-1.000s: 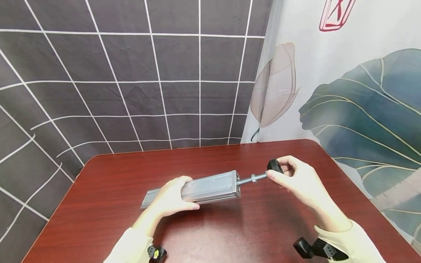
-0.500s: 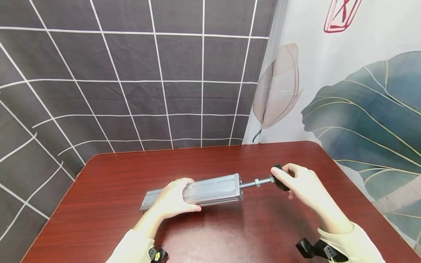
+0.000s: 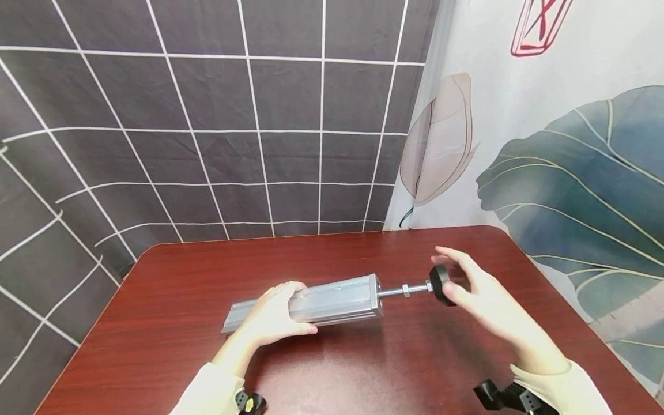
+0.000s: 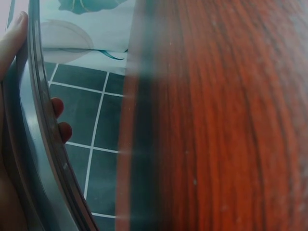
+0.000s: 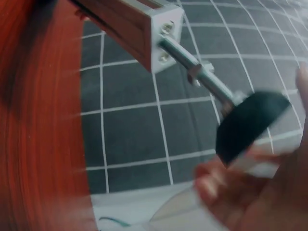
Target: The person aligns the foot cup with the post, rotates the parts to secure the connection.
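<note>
My left hand (image 3: 272, 314) grips a silver aluminium profile (image 3: 339, 300) across its middle, holding it over the table with the capped end to the right. In the left wrist view, fingertips (image 4: 64, 132) show past the far edge of the profile (image 4: 36, 134). From the end plate (image 5: 166, 38) sticks out a levelling foot: a threaded rod (image 3: 418, 288) with hex nuts and a black round pad (image 3: 440, 285). Loosely spread around that pad is my right hand (image 3: 479, 297), thumb at its near edge, fingers raised beyond it; the fingers are blurred in the right wrist view.
A red-brown wooden table (image 3: 342, 369) lies underneath, with its rear edge behind the profile. Dark gridded cloth (image 3: 207, 144) hangs at the back, and a white curtain (image 3: 487, 52) with leaf prints is to the right.
My right hand has turned the black pad, then loosened its pinch, with the fingers now spread apart. The pad has shifted slightly down and right. My left hand keeps its grip on the profile.
</note>
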A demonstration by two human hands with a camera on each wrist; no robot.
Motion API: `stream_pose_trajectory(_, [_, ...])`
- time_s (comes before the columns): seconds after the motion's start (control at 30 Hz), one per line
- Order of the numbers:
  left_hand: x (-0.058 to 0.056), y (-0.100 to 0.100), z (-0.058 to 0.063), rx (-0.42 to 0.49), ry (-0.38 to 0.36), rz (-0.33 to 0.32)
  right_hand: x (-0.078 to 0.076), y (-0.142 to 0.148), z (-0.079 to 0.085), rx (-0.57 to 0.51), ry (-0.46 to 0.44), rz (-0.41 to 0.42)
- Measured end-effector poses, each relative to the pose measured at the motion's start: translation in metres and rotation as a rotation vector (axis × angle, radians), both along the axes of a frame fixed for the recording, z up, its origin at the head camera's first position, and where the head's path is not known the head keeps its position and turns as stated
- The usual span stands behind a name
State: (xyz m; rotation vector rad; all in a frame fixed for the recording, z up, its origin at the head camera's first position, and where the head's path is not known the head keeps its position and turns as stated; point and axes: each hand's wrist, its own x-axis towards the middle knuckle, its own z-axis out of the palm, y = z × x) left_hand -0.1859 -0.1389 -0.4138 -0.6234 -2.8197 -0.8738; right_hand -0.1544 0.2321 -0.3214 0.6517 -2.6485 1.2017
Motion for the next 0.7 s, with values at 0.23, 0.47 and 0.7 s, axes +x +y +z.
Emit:
stream_pose_trajectory(0.23, [-0.001, -0.001, -0.002, -0.007, -0.007, -0.001, -0.007, 0.019, -0.012, -0.199, 0.106, 0.407])
stream_pose_trajectory(0.47, [-0.003, 0.001, -0.006, -0.003, -0.004, 0.001, -0.007, 0.025, -0.016, -0.177, 0.022, 0.464])
stream_pose_trajectory(0.7, [-0.005, -0.003, -0.007, -0.025, -0.005, 0.007, -0.008, 0.023, -0.021, -0.198, -0.066, 0.448])
